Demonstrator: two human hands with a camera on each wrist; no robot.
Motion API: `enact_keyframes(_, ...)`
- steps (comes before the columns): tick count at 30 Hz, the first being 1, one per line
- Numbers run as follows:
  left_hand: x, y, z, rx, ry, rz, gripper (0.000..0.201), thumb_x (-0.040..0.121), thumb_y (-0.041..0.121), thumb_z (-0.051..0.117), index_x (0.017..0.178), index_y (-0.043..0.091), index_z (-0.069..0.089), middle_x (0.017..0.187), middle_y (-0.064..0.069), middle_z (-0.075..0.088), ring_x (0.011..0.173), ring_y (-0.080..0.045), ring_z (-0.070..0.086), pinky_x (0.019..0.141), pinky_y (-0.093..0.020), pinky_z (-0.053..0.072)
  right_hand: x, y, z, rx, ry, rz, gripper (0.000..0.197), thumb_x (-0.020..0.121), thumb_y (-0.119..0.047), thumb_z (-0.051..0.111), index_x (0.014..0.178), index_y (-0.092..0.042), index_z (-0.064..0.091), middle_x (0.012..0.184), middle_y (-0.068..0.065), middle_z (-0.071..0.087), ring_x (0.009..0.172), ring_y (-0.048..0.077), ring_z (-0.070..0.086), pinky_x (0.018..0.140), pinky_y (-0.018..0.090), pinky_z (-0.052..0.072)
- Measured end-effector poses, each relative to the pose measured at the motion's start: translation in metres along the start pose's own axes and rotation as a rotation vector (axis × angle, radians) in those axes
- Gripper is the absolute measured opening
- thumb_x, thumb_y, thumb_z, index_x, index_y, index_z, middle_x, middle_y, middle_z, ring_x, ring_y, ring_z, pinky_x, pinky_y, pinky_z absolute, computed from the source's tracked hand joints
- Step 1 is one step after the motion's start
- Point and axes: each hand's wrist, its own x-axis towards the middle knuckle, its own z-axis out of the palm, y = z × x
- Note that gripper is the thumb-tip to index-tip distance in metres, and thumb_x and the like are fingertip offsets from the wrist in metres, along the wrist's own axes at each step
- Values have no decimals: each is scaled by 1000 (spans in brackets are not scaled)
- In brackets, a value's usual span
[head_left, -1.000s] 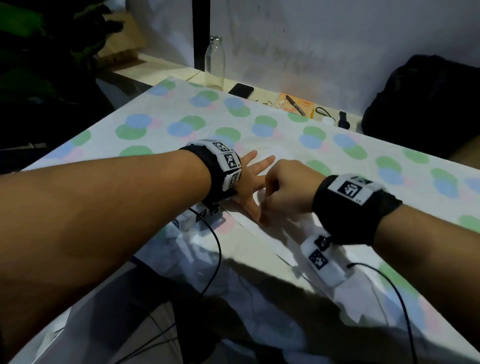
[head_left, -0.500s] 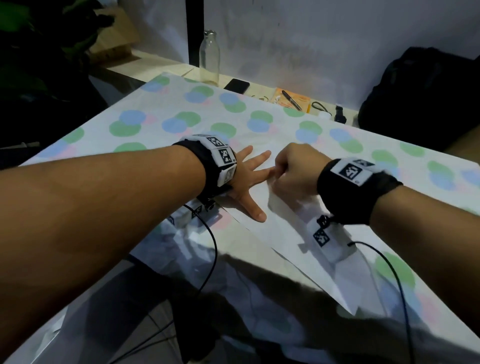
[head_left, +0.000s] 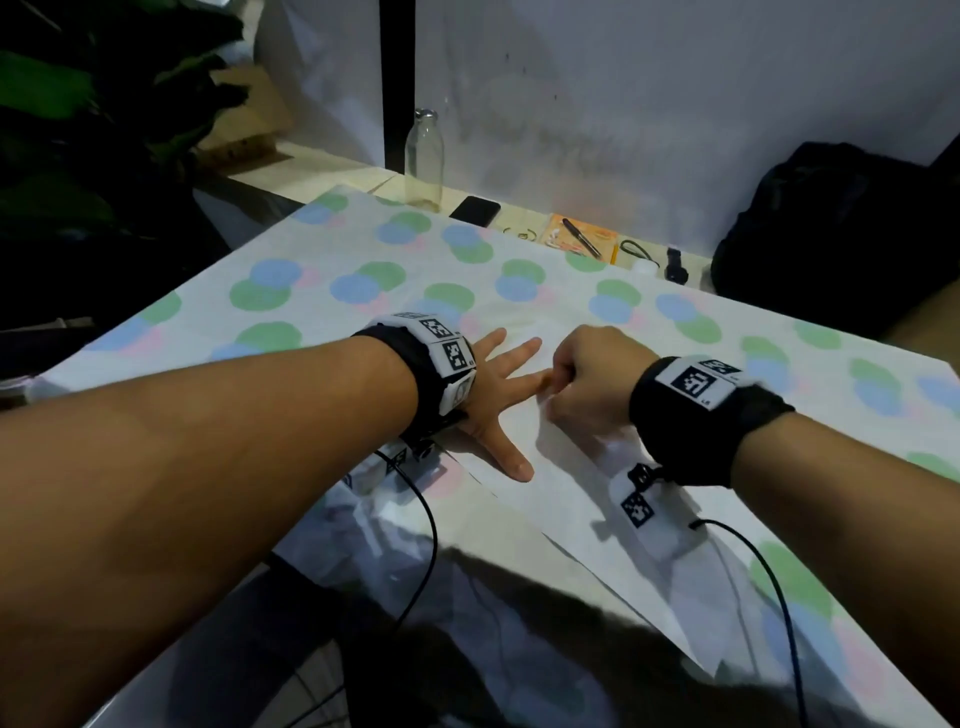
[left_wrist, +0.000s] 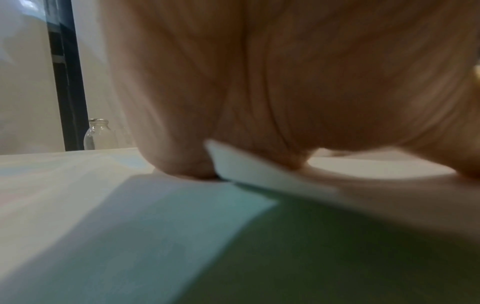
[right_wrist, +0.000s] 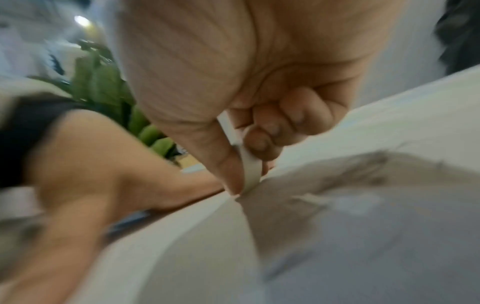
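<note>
A sheet of wrapping paper (head_left: 363, 270), white with green and blue dots, covers the table. Its near part is folded over, white side up, as a flap (head_left: 571, 493). My left hand (head_left: 511, 395) lies flat on the paper with fingers spread, pressing it down; in the left wrist view the palm (left_wrist: 285, 82) sits on the paper's edge (left_wrist: 259, 176). My right hand (head_left: 550, 382) is curled just beyond the left fingertips. In the right wrist view its thumb (right_wrist: 226, 164) and forefinger pinch a raised white fold of the paper (right_wrist: 250, 166).
A glass bottle (head_left: 423, 156), a dark phone (head_left: 475, 210) and a pen on an orange packet (head_left: 582, 236) line the far edge by the wall. A black bag (head_left: 841, 234) sits at the right, plant leaves (head_left: 78, 130) at the left. Cables (head_left: 426, 530) hang from both wrists.
My right hand has slid away from me, from beside the left thumb to the left fingertips, keeping the paper fold pinched. The left hand has stayed pressed on the paper.
</note>
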Motion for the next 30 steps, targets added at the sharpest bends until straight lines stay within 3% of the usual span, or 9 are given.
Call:
enact_keyframes(3,2,-3,3,-18,-2,1,136,43,107,40,147,53,-29,160,14,-39,151,-32,-30,115,-70,-5,7,10,-11,37,39,19,16,74,-32,77,73,-17,72,74,1,72,73,19,69,61,29,56)
enact_keyframes(7,4,-4,2,-34,4,19,134,46,106,43,145,56,-31,159,14,-40,150,-31,-31,115,-70,-6,-25,23,-25,232,22,-43,17,81,-31,81,79,-17,70,61,0,71,52,11,64,50,22,46)
enact_keyframes(10,4,-4,4,-30,4,25,136,38,109,37,143,59,-32,157,16,-42,150,-31,-30,115,-70,-6,-58,47,-26,275,58,-54,15,85,-32,79,81,-20,70,71,3,72,59,14,70,51,23,47)
enact_keyframes(13,0,-2,2,-29,-7,30,137,33,110,33,143,60,-32,156,17,-42,150,-30,-30,115,-71,-7,-82,71,-12,357,1,10,16,91,-29,73,83,-17,67,68,4,71,54,17,63,53,29,47)
enact_keyframes(16,-4,-2,0,-33,2,33,134,40,109,39,144,59,-31,158,17,-40,151,-31,-30,115,-70,-7,-94,86,7,549,-118,26,16,97,-21,67,85,-10,64,67,3,68,55,13,52,58,29,42)
enact_keyframes(19,-10,0,0,-31,18,20,130,49,107,41,147,57,-28,160,15,-38,152,-30,-27,115,-69,-7,-93,91,19,589,-78,16,15,98,-19,65,85,-10,65,67,-3,66,55,8,49,60,27,40)
enact_keyframes(25,-33,26,3,10,6,-70,104,87,86,31,159,29,-18,162,2,-36,154,-24,-21,119,-67,-6,-82,94,26,610,-120,1,16,97,-22,67,92,-7,67,77,3,71,67,15,57,65,30,44)
enact_keyframes(30,-47,54,9,-62,-28,-84,112,83,92,22,160,22,-19,164,-2,-33,154,-26,-21,121,-63,-8,-74,97,24,670,-161,26,19,92,-18,70,91,1,67,79,9,70,73,21,60,74,35,48)
